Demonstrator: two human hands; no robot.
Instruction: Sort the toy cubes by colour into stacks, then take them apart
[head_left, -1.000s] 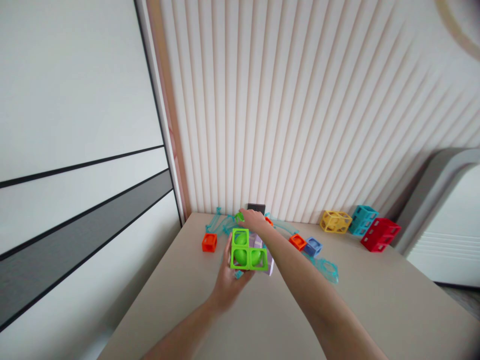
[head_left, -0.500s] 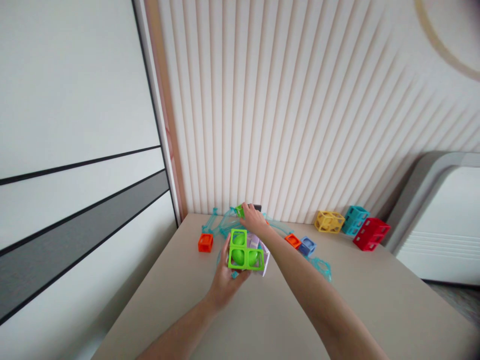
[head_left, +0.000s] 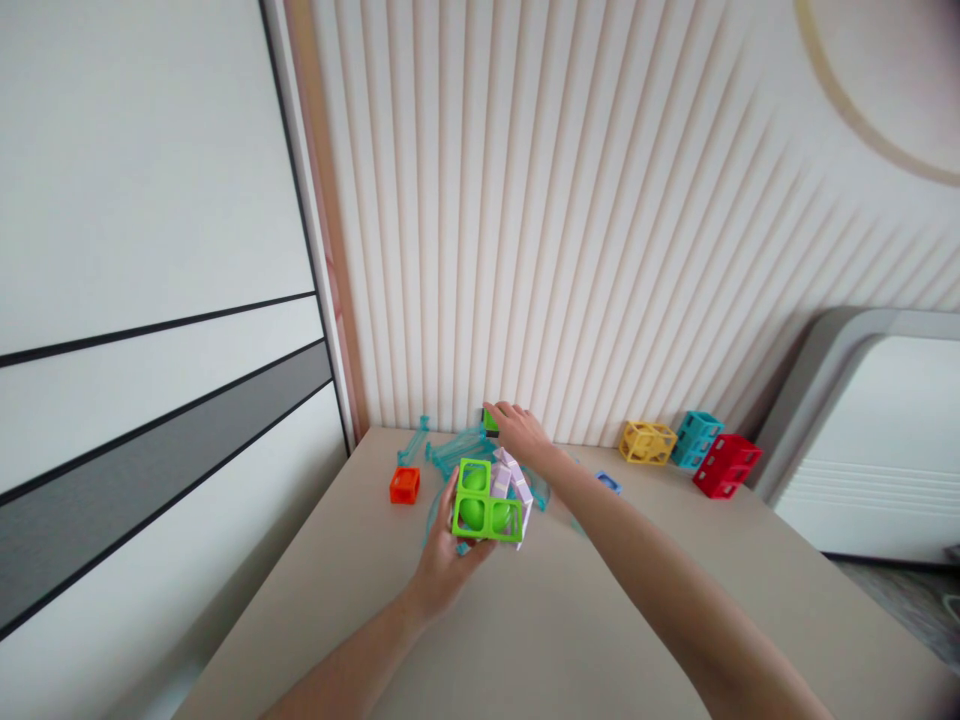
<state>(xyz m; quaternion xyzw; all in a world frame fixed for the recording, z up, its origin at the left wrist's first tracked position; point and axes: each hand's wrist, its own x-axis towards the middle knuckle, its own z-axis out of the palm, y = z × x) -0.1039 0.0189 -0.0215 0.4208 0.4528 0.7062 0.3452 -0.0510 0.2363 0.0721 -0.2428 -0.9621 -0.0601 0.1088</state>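
Note:
My left hand (head_left: 437, 572) is closed around an L-shaped block of green open-frame cubes (head_left: 487, 514), with rounded green shapes inside the cubes. Behind and to the right of that block, pale purple pieces (head_left: 504, 478) show in part. At the back, close to the wall, the fingers of my right hand (head_left: 520, 434) are closed on a small green block (head_left: 490, 420) with dark edging, much of it hidden by the hand. Clear teal track pieces (head_left: 459, 450) lie in a heap between and behind my hands.
An orange cube (head_left: 405, 485) stands on the table (head_left: 510, 620) to the left. A blue piece (head_left: 608, 482) is partly behind my right forearm. Farther right are a yellow block (head_left: 646, 442), a teal block (head_left: 697, 438) and a red block (head_left: 727, 466). The ribbed wall (head_left: 480, 220) bounds the back.
My right hand has shifted slightly right, with the small green block now at the dark piece. My left hand keeps the green L-shaped block. The view has turned slightly right.

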